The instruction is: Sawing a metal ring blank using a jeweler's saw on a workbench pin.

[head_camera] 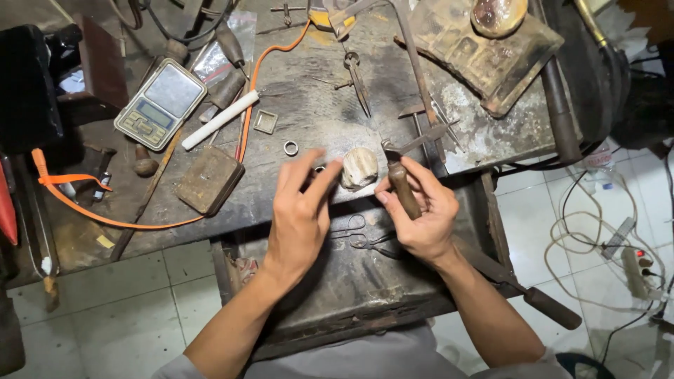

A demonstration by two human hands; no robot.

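Now the right hand [415, 210] has a closed grip on a wooden-handled tool [403, 184]; the left hand [300, 210], fingers open, holds nothing beside a pale lump [359, 168] on the worktop [309, 119]

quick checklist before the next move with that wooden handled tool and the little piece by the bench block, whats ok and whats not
1. Grip on the tool: right hand is wrapped around the wooden-handled tool, ok.
2. Workpiece held: left hand pinches at a small ring on the bench edge; the piece is mostly hidden, cannot tell.
3. Support: the pale worn block sits between the two hands on the bench edge, ok.
4. Tool tip on the piece: the tip points away to the right, not ok.
5. Loose parts: another ring lies free nearby, not ok.
6. Tray beneath: scissors lie in it, ok.
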